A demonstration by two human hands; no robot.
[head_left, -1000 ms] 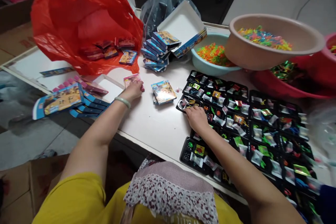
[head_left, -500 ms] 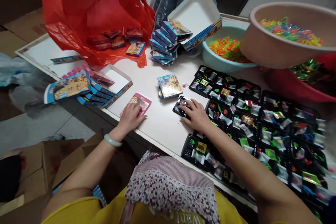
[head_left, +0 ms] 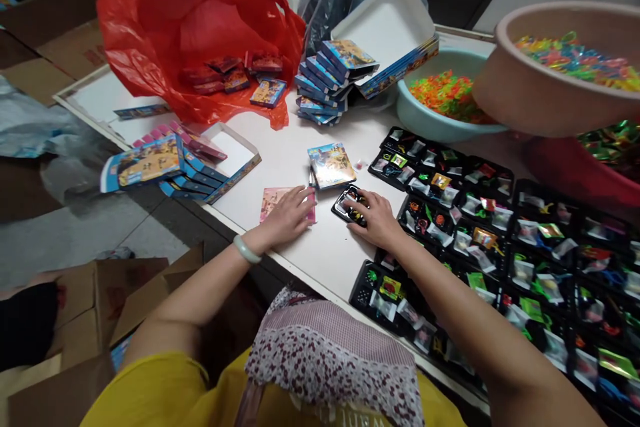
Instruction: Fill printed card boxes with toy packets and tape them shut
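My left hand [head_left: 286,219] lies over a flat pink box [head_left: 270,196] near the table's front edge, fingers bent across its right part. A small black tray [head_left: 339,205] with bright little pieces sits just to the right. My right hand [head_left: 376,219] has its thumb and fingers around that tray's right end, fingertips over the pieces. Right behind the two hands, a blue and yellow picture box [head_left: 332,164] rests on another box. A pale bangle [head_left: 247,249] circles my left wrist.
Many filled black trays [head_left: 465,203] cover the table's right side. Behind them stand a light blue basin [head_left: 445,121], a beige basin [head_left: 540,97] and a red basin [head_left: 565,170]. Stacked blue boxes [head_left: 320,83], an open red bag [head_left: 145,33] and a display carton [head_left: 237,177] are farther back and left.
My left hand has slid the pink box to the right, closer to the black tray, and the box has turned. My right hand stays at the tray. The view has shifted slightly.
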